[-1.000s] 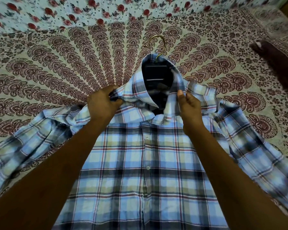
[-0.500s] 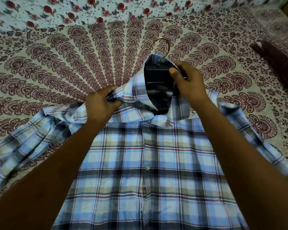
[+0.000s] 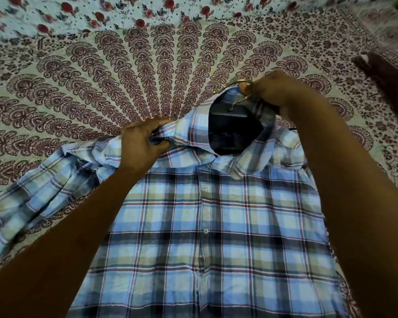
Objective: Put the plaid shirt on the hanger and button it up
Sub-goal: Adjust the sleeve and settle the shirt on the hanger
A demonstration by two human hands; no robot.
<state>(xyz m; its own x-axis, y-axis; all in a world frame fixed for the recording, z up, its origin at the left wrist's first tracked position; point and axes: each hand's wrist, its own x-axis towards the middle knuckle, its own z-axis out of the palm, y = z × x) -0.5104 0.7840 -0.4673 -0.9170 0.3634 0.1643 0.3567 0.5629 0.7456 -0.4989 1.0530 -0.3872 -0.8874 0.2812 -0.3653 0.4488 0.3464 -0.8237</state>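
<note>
Both arms reach forward; left hand point(image 3: 141, 146) fingers curled closed, right hand point(image 3: 276, 91) fisted farther ahead.

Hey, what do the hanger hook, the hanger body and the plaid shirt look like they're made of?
The hanger hook looks like metal with a shiny brass-gold finish: thin, curved, catching light. The hanger body seems dark moulded plastic or painted wood; its matte black blocky face leaves that open. The plaid shirt looks like light woven cotton or a blend: soft creases, a matte surface, small pale buttons.
</note>
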